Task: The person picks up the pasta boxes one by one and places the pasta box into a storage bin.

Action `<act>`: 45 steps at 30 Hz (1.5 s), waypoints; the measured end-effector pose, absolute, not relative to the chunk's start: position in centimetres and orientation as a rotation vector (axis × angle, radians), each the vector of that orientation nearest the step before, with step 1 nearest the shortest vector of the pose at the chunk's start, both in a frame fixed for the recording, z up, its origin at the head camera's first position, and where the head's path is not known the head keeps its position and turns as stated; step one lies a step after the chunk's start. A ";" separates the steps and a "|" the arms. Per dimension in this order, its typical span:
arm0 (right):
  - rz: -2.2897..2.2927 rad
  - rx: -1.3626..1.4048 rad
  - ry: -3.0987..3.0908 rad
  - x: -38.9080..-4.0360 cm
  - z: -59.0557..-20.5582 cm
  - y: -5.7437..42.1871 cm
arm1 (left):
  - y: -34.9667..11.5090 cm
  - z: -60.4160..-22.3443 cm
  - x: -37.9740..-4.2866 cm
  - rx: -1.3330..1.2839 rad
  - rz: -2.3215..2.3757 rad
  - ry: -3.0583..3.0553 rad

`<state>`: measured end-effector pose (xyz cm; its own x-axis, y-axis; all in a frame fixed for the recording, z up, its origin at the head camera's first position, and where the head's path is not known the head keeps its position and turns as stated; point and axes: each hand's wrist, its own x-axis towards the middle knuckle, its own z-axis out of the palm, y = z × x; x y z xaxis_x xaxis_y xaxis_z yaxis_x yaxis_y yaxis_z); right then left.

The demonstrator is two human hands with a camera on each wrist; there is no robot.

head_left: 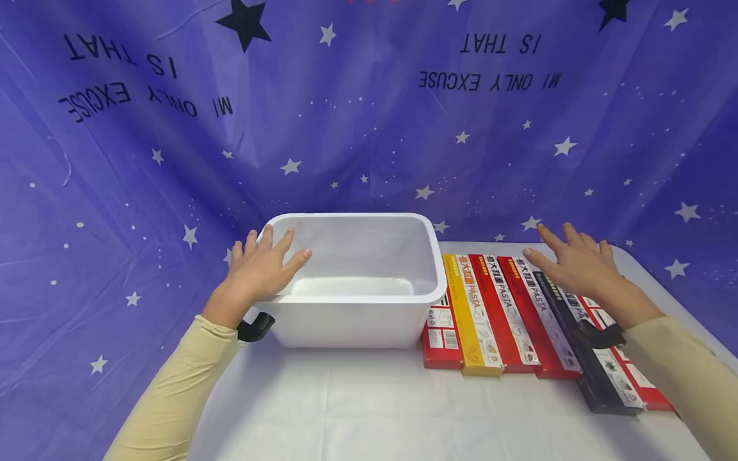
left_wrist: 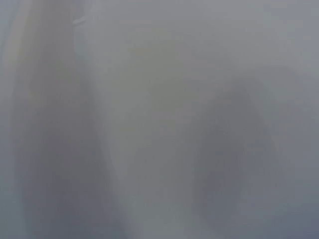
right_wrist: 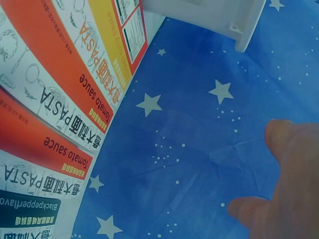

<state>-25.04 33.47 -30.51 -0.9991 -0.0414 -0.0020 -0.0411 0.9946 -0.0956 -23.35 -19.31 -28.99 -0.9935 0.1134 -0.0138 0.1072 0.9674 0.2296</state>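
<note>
A deep white plastic bin [head_left: 346,325] stands on the table with nothing seen inside it. My left hand [head_left: 254,272] is spread over the bin's left rim; whether it touches is unclear. In the left wrist view only blurred pale surfaces appear. My right hand [head_left: 585,266], fingers apart and holding nothing, hovers around the far end of a row of flat pasta boxes. The row has a yellow box [head_left: 471,320], a black box [head_left: 602,374] and several red ones, such as a tomato sauce box [right_wrist: 75,64]. The right forearm partly hides the rightmost red box [head_left: 648,390].
A white cloth covers the table [head_left: 346,410]. Behind and beside it hangs a blue-purple curtain [head_left: 369,128] with stars and upside-down lettering. The leftmost red box [head_left: 442,349] lies close against the bin's right side, partly hidden by it.
</note>
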 end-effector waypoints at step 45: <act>-0.200 -0.006 3.089 -25.0 -32.1 37.9 | -16.3 -30.8 -19.0 0.363 0.299 3.255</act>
